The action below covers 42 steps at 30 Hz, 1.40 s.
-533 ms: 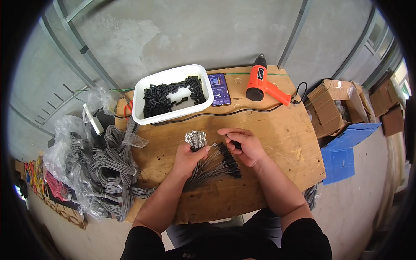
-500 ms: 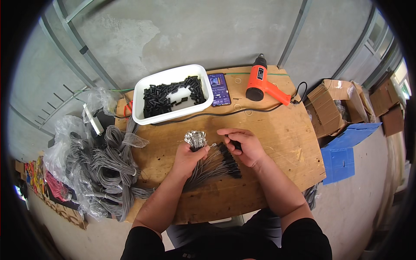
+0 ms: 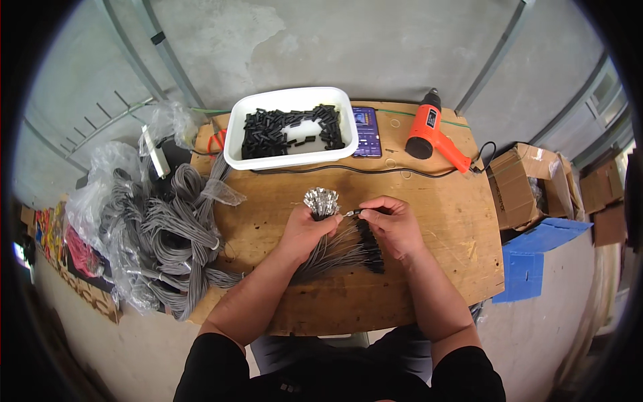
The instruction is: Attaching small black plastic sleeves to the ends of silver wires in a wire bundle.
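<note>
My left hand (image 3: 309,233) is closed around a bundle of thin grey wires, whose bright metal terminals (image 3: 321,199) fan out above the fist. One terminal sticks out to the right between thumb and finger. Against its tip sits a small black sleeve (image 3: 355,212), pinched by my right hand (image 3: 396,228); whether the terminal is inside it is too small to tell. Below and between the hands, several wires spread across the wooden table, ending in a row of black sleeves (image 3: 370,248) beside my right wrist.
Behind the hands stands a white tub (image 3: 291,163) of loose black sleeves. A phone (image 3: 367,139) and an orange heat gun (image 3: 429,130) lie to its right, with a black cable (image 3: 395,171) in front. Coiled grey wires (image 3: 177,234) and plastic bags crowd the left. Cardboard boxes (image 3: 512,181) stand right.
My right hand has turned and moved in to the left hand, bringing a black sleeve up to the protruding terminal. The whole view has shifted slightly.
</note>
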Tool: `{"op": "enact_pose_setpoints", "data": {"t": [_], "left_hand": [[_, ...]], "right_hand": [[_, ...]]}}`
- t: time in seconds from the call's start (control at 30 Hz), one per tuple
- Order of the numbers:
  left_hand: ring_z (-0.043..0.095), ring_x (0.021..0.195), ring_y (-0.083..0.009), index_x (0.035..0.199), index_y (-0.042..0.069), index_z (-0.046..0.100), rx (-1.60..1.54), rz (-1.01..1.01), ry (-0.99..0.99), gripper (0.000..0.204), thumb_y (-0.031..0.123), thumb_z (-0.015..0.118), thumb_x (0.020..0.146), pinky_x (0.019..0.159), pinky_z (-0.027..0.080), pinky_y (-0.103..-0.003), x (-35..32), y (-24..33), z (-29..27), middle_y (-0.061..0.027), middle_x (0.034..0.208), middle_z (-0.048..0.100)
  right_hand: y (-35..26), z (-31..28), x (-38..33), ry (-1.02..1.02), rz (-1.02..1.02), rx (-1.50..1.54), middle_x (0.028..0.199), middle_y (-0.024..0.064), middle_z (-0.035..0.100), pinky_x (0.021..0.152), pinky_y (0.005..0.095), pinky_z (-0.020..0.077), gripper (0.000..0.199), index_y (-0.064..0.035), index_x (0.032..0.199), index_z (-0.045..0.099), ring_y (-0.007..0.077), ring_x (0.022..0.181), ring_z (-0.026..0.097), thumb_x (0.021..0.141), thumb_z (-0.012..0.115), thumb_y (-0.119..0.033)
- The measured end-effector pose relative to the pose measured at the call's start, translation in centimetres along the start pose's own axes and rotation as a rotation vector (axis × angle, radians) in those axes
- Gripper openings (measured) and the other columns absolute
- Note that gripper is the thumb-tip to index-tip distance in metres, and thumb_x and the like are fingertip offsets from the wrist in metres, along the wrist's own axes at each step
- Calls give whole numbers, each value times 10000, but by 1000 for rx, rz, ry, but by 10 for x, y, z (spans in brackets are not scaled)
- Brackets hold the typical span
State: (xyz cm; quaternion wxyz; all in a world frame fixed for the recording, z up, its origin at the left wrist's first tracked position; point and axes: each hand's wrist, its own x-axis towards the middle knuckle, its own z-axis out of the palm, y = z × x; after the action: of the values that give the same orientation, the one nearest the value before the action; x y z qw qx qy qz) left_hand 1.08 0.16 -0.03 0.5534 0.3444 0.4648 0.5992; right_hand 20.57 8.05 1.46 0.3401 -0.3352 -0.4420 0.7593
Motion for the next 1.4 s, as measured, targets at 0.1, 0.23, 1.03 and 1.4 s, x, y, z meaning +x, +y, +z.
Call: {"op": "enact_pose_setpoints", "data": {"t": [0.1,0.23,1.03,1.4], "left_hand": [[541,614,-79,845,29,625,-28,-6,3,74,1,687,874,557,417,-256,0,-1,-2,5,725,593],[534,617,-74,849,24,630,-9,-13,-7,72,12,696,875,555,413,-251,-2,0,-3,8,729,595],[534,636,-69,846,27,633,-30,10,-60,71,25,700,871,569,418,-243,0,-5,-5,7,735,599],[544,644,-80,860,29,629,-21,-5,-83,73,35,700,878,589,430,-246,-1,-2,-6,2,738,600]], "right_hand": [[1,2,-1,-16,-15,-10,789,1,650,492,169,330,131,7,1017,697,19,566,466,886,709,6],[2,9,-2,-6,-30,-16,789,-5,649,495,168,330,126,5,1014,701,14,573,467,888,706,10],[10,13,-2,-10,-171,-31,814,24,676,481,176,331,110,11,973,697,17,552,453,879,676,65],[11,7,-2,-54,-162,-24,1015,114,707,833,253,537,150,39,986,700,137,907,655,864,664,118]]}}
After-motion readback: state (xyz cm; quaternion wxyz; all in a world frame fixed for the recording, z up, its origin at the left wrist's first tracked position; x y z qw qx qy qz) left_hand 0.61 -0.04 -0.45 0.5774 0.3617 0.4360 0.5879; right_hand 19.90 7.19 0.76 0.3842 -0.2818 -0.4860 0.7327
